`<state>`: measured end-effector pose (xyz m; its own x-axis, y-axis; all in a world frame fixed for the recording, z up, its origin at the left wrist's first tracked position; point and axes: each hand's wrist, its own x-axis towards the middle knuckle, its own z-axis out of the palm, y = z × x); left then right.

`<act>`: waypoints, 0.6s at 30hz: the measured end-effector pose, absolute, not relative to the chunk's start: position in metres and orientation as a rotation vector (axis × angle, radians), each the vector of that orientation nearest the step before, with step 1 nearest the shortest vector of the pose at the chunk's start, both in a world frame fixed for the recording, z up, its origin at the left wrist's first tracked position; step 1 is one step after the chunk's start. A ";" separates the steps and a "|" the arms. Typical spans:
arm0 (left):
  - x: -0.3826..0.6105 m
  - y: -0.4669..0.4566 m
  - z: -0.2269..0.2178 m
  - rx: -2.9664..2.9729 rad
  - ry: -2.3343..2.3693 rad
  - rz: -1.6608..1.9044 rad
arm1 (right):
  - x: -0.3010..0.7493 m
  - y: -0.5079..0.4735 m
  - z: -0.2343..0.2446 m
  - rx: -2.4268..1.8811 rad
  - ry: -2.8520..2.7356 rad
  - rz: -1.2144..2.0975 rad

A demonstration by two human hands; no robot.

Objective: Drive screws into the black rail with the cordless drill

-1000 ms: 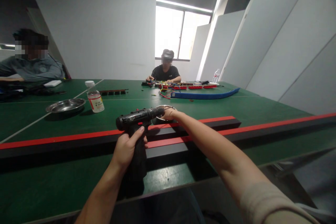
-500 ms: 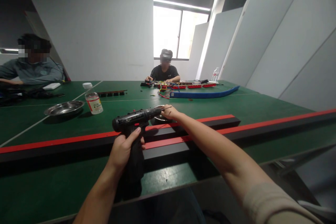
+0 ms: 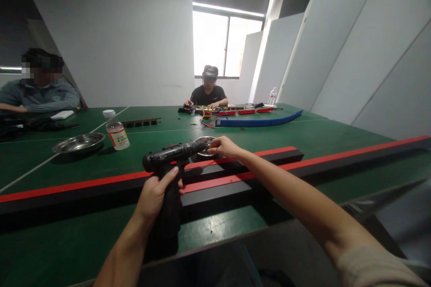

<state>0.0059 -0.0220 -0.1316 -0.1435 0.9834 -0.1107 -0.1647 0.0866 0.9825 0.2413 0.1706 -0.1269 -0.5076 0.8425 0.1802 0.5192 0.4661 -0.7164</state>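
Observation:
My left hand (image 3: 155, 193) grips the handle of a black cordless drill (image 3: 168, 161), which is held level and points to the right. My right hand (image 3: 226, 146) is at the drill's tip, fingers pinched together on something too small to make out. Just behind the tip stands a small metal bowl (image 3: 204, 140). Below the drill, long black strips with red tops (image 3: 286, 154) run across the green table (image 3: 84, 233).
A clear water bottle (image 3: 116, 132) and a flat metal dish (image 3: 78, 142) stand to the left. A blue curved strip (image 3: 259, 121) and red parts with wires lie far across. One person sits opposite (image 3: 208, 94), another at the far left (image 3: 40, 92).
My right hand has shifted a little at the drill's tip, and the metal bowl behind it now shows more. The view has moved slightly; the drill stays in my left hand.

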 end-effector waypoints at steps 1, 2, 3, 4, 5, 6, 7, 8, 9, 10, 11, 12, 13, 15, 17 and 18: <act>0.006 -0.022 -0.131 0.940 1.250 1.310 | 0.248 0.165 -0.125 -1.112 -2.196 0.817; 0.005 -0.023 -0.131 0.943 1.251 1.302 | 0.255 0.159 -0.124 -1.097 -2.192 0.808; 0.005 -0.023 -0.131 0.953 1.244 1.294 | 0.263 0.151 -0.122 -1.082 -2.183 0.798; 0.005 -0.024 -0.131 0.969 1.237 1.288 | 0.270 0.144 -0.120 -1.069 -2.168 0.792; 0.004 -0.024 -0.130 0.984 1.233 1.284 | 0.278 0.136 -0.119 -1.061 -2.145 0.798; 0.004 -0.025 -0.130 0.995 1.230 1.282 | 0.286 0.129 -0.119 -1.059 -2.111 0.821; 0.004 -0.026 -0.129 1.001 1.228 1.281 | 0.293 0.122 -0.120 -1.064 -2.065 0.858; 0.005 -0.026 -0.129 1.002 1.226 1.281 | 0.299 0.115 -0.122 -1.070 -2.004 0.909; 0.005 -0.027 -0.129 1.002 1.223 1.278 | 0.305 0.110 -0.124 -1.073 -1.929 0.970; 0.005 -0.027 -0.128 1.000 1.217 1.276 | 0.310 0.105 -0.127 -1.075 -1.846 1.029; 0.005 -0.028 -0.128 0.995 1.212 1.272 | 0.314 0.101 -0.131 -1.073 -1.763 1.075; 0.005 -0.028 -0.127 0.989 1.210 1.263 | 0.317 0.097 -0.134 -1.066 -1.688 1.105; 0.006 -0.029 -0.127 0.981 1.214 1.253 | 0.319 0.095 -0.137 -1.053 -1.634 1.117; 0.006 -0.031 -0.125 0.965 1.234 1.233 | 0.321 0.092 -0.141 -1.024 -1.604 1.086; 0.007 -0.033 -0.124 0.965 1.261 1.203 | 0.322 0.092 -0.144 -1.006 -1.616 1.030; 0.007 -0.034 -0.123 0.976 1.272 1.191 | 0.322 0.093 -0.144 -1.005 -1.612 1.012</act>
<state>0.0069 -0.0345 -0.1231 -0.0761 0.9828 -0.1683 -0.1029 0.1601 0.9817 0.3224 0.0932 -0.1445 -0.2111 0.9348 0.2857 0.1493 0.3197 -0.9357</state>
